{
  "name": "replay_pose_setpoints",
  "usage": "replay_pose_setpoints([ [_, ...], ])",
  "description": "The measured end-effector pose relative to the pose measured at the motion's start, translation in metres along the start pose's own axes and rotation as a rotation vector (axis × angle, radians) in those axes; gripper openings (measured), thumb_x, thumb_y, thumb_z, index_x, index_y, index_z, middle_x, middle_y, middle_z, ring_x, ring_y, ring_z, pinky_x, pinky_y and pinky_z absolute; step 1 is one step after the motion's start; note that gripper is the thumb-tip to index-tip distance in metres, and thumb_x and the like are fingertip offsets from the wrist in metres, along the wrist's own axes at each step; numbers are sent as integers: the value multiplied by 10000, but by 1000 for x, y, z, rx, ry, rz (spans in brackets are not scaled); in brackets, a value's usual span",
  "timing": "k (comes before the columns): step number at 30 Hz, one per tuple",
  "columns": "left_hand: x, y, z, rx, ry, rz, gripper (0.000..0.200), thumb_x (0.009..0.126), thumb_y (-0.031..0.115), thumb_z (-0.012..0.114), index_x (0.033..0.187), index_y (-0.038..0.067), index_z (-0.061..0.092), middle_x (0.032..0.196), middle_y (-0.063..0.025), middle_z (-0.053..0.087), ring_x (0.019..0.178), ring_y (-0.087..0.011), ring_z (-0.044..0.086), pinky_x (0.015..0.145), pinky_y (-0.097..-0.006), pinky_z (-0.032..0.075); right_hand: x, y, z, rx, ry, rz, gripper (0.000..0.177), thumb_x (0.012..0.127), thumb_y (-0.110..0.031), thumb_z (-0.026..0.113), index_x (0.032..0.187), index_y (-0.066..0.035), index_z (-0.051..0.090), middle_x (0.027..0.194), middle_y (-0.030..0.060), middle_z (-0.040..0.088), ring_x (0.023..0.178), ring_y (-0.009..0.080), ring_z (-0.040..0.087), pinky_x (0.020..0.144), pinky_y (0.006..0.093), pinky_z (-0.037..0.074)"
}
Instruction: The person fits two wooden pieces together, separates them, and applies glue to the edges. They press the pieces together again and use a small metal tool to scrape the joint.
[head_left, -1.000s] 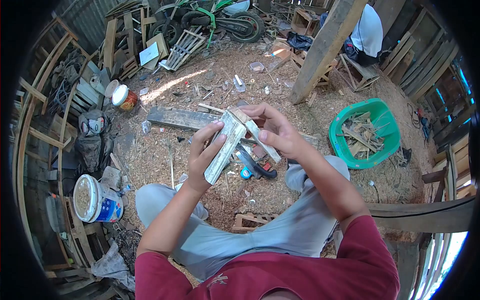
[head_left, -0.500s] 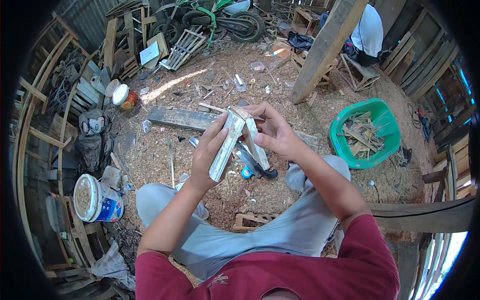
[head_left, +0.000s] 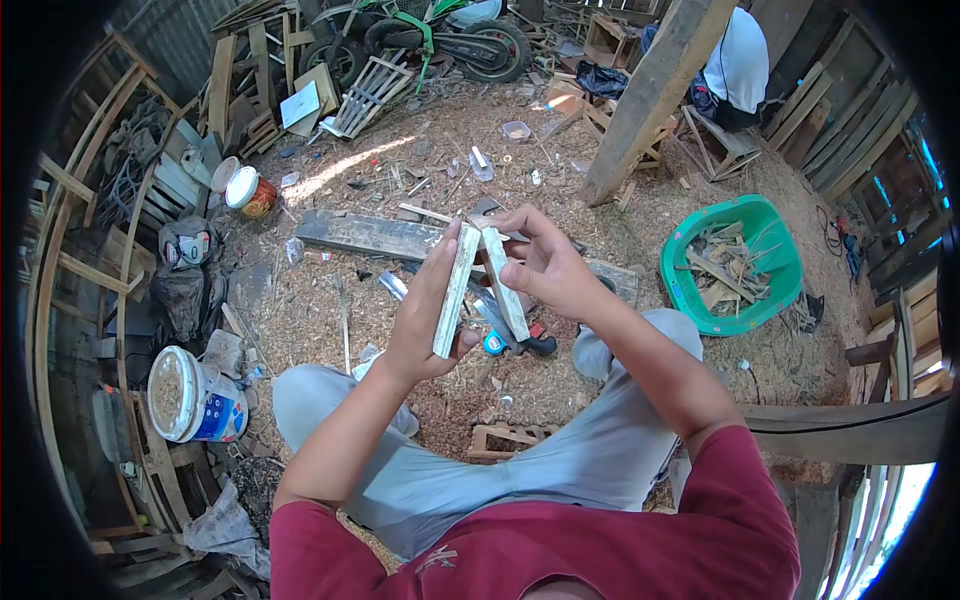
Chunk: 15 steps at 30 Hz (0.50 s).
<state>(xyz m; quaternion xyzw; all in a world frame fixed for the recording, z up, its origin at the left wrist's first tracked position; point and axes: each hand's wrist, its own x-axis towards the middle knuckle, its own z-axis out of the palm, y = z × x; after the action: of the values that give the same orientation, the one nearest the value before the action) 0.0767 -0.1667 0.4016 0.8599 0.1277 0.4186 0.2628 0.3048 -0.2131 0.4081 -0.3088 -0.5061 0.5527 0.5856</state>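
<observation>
Above the floor between my knees, two short, whitish wooden pieces lean towards each other like an inverted V, nearly meeting at the top. My left hand (head_left: 418, 315) is closed around the left wood piece (head_left: 457, 292), its narrow edge facing me. The right wood piece (head_left: 506, 286) is gripped by my right hand (head_left: 556, 272), thumb on the near side and fingers behind the top. Below them lie a tool with a black handle (head_left: 541, 346), partly covered by the wood, and a blue tape measure (head_left: 494, 343).
A weathered beam (head_left: 365, 233) lies across the shaving-covered floor beyond my hands. To the right stands a green tub (head_left: 680, 295) of wood scraps; to the left, a white bucket (head_left: 170, 400). A slanted post (head_left: 650, 110) rises ahead, and a green motorbike (head_left: 425, 40) stands at the back.
My left hand has turned its wood piece more edge-on and a little to the right, so the two pieces stand closer together. My right hand has barely moved.
</observation>
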Motion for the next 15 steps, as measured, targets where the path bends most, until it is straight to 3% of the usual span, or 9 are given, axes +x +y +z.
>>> replay_pose_setpoints([
  [8,1,-1,2,-23,-32,26,1210,891,741,691,1685,-23,192,1671,-386,273,1540,-550,335,1242,-560,325,0,7,1,-30,8,-35,584,906,-257,893,1288,-89,485,1370,91,526,1224,215,559,1059,395,499],
  [15,0,0,4,-21,-46,11,1278,832,719,769,1691,-20,180,1677,-384,255,1546,-553,319,1249,-564,308,-3,5,2,-8,12,40,600,916,-313,879,1287,-97,461,1419,118,505,1258,235,554,1074,418,486],
])
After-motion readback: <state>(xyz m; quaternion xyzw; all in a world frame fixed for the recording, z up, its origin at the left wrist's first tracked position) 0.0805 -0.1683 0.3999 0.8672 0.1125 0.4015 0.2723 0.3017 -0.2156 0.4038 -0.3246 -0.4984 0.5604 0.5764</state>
